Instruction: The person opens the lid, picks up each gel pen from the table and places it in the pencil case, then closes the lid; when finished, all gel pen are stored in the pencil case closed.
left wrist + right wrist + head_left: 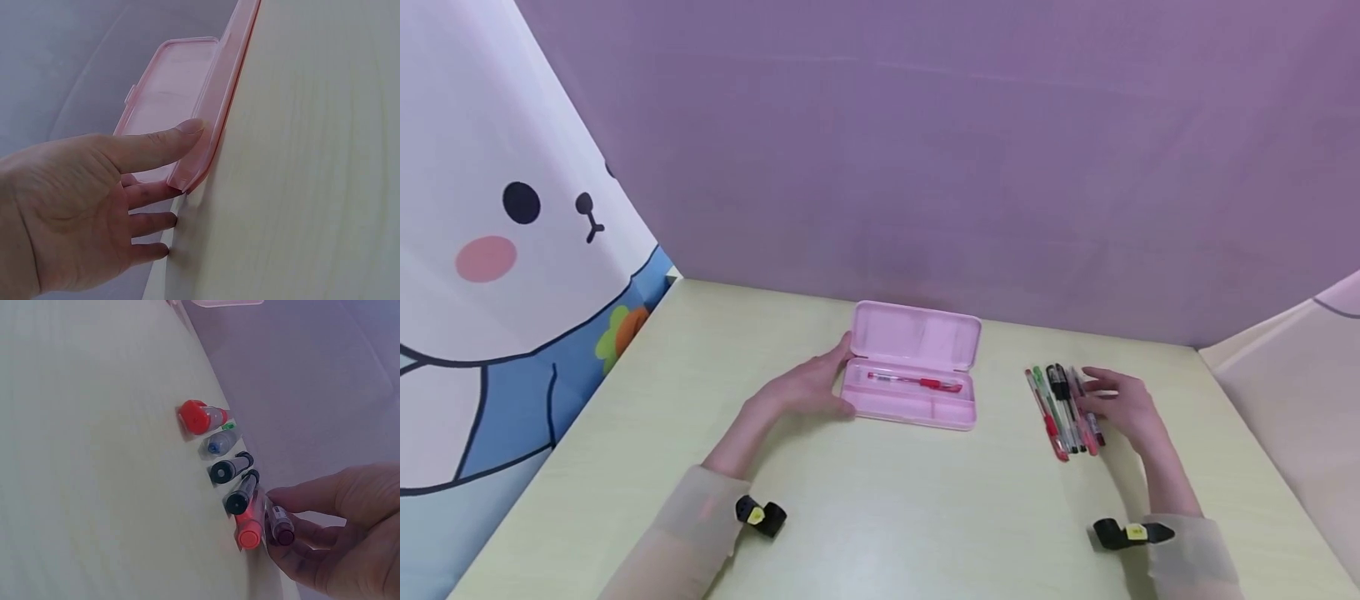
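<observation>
Lying between right thumb [312, 495] and fingers [310, 533]: maroon-ended pen [280, 524].

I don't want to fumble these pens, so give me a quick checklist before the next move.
1. Pink pencil case open, lid folded back: ok.
2. Left grip holding the case at its left end: ok.
3. Red pen lying within the rear compartment: ok.
4. Right grip around the dark-ended pen: ok.
5. Firmness of that hold: cannot tell.
6. Other loose pens in the case: not ok, they lie side by side on the table.
</observation>
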Demonstrator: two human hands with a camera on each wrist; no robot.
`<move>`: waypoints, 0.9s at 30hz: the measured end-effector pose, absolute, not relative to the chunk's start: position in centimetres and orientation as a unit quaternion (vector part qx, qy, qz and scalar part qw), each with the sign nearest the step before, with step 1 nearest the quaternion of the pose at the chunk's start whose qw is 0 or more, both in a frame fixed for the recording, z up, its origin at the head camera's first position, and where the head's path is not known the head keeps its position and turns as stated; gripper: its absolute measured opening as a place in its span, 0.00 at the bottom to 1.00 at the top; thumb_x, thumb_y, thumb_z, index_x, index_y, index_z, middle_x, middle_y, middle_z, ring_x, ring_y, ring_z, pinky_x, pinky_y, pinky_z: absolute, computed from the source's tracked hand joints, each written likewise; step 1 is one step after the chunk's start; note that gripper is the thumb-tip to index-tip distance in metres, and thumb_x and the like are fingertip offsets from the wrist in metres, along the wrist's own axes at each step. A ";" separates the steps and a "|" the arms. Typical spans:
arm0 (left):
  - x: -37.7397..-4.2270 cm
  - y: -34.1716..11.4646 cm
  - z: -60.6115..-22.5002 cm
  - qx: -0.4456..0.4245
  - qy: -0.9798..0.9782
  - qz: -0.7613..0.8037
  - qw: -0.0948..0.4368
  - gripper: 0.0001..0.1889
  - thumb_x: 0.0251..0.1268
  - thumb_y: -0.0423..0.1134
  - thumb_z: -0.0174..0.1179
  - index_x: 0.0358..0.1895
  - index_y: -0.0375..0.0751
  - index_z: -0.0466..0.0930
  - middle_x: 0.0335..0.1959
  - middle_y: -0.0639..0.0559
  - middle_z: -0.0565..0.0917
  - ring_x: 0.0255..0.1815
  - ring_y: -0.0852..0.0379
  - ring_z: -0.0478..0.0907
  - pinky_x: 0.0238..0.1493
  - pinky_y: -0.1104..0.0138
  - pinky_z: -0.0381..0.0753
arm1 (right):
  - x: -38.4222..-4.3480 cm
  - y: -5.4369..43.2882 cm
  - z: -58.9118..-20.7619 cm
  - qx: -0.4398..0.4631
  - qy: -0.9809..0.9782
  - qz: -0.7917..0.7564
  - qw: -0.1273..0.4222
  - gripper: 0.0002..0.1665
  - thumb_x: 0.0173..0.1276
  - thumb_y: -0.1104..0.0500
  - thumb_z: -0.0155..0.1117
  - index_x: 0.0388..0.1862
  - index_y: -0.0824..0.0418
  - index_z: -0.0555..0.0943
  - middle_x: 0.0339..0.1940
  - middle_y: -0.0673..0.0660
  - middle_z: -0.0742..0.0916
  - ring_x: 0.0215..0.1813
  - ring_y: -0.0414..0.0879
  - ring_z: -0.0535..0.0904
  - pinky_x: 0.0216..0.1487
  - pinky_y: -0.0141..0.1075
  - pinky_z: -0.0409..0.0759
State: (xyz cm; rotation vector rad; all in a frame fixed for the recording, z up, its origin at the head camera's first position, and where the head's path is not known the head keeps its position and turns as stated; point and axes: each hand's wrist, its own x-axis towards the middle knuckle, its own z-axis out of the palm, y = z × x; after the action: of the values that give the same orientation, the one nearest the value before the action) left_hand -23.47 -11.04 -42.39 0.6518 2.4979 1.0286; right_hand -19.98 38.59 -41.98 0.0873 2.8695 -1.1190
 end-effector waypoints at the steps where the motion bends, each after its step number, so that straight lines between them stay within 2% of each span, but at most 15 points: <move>1: -23.5 -11.0 -42.4 0.231 0.884 0.364 0.180 0.64 0.58 0.38 0.74 0.85 0.47 0.28 0.85 0.46 0.57 0.84 0.44 0.56 0.82 0.43 0.59 | -20.0 38.6 -42.0 0.031 0.926 -0.376 0.027 0.38 0.69 0.66 0.67 0.75 0.75 0.66 0.63 0.81 0.79 0.51 0.48 0.88 0.40 0.30 0.88; 4: -23.6 -11.0 -42.4 0.239 0.881 0.369 0.175 0.64 0.57 0.37 0.74 0.85 0.45 0.29 0.84 0.45 0.59 0.83 0.43 0.58 0.82 0.43 0.59 | -20.0 38.6 -41.9 0.033 0.918 -0.395 0.006 0.37 0.70 0.68 0.64 0.75 0.75 0.66 0.63 0.82 0.79 0.42 0.26 0.82 0.39 0.28 0.88; 6: -23.6 -10.9 -42.5 0.239 0.879 0.373 0.175 0.64 0.57 0.37 0.74 0.85 0.45 0.30 0.83 0.45 0.60 0.83 0.44 0.58 0.82 0.43 0.59 | -19.9 38.6 -41.8 0.029 0.915 -0.402 -0.009 0.35 0.70 0.68 0.62 0.75 0.76 0.66 0.62 0.82 0.79 0.40 0.20 0.78 0.38 0.27 0.88; 11: -23.4 -10.8 -42.4 0.232 0.879 0.376 0.180 0.64 0.56 0.37 0.74 0.85 0.47 0.30 0.84 0.46 0.60 0.83 0.44 0.59 0.82 0.43 0.59 | -19.8 38.3 -41.4 0.010 0.908 -0.415 -0.056 0.33 0.72 0.70 0.60 0.75 0.76 0.67 0.60 0.82 0.80 0.39 0.20 0.79 0.38 0.25 0.87; 13: -23.3 -10.8 -42.3 0.228 0.882 0.373 0.178 0.65 0.57 0.38 0.74 0.85 0.48 0.30 0.84 0.47 0.59 0.83 0.44 0.58 0.81 0.42 0.59 | -19.9 38.0 -41.2 0.004 0.905 -0.419 -0.076 0.33 0.72 0.70 0.60 0.75 0.74 0.67 0.58 0.79 0.81 0.40 0.20 0.79 0.39 0.24 0.87; 16: -23.3 -10.8 -42.1 0.224 0.885 0.368 0.173 0.65 0.56 0.38 0.75 0.85 0.49 0.30 0.84 0.47 0.60 0.82 0.44 0.59 0.81 0.42 0.60 | -20.1 37.5 -40.9 0.001 0.898 -0.429 -0.101 0.34 0.72 0.70 0.61 0.76 0.71 0.68 0.51 0.60 0.87 0.41 0.19 0.79 0.40 0.23 0.87; 19: -23.2 -10.9 -41.9 0.223 0.886 0.367 0.175 0.65 0.56 0.37 0.75 0.85 0.49 0.30 0.84 0.48 0.60 0.82 0.45 0.59 0.82 0.43 0.60 | -20.1 37.0 -40.7 0.001 0.889 -0.443 -0.118 0.35 0.71 0.71 0.62 0.77 0.69 0.67 0.46 0.38 0.83 0.42 0.18 0.79 0.41 0.21 0.86; 21: -23.2 -10.9 -42.0 0.225 0.885 0.368 0.175 0.65 0.57 0.37 0.75 0.85 0.48 0.30 0.83 0.47 0.60 0.82 0.44 0.59 0.82 0.43 0.60 | -20.1 36.7 -40.7 -0.002 0.883 -0.452 -0.130 0.36 0.71 0.72 0.62 0.77 0.68 0.67 0.44 0.30 0.81 0.43 0.18 0.79 0.42 0.20 0.85; 27: -23.5 -11.0 -41.9 0.226 0.885 0.366 0.179 0.64 0.57 0.36 0.74 0.85 0.47 0.30 0.82 0.46 0.62 0.80 0.44 0.62 0.81 0.42 0.61 | -20.3 35.2 -40.4 -0.029 0.871 -0.461 -0.166 0.36 0.69 0.73 0.64 0.76 0.67 0.70 0.44 0.32 0.82 0.46 0.21 0.80 0.42 0.19 0.85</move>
State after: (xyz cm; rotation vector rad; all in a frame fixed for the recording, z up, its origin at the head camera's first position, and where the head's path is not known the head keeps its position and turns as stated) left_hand -23.45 -10.96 -41.92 0.6401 2.5015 1.0358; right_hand -20.32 35.18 -40.36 -0.1039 3.0704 -1.6229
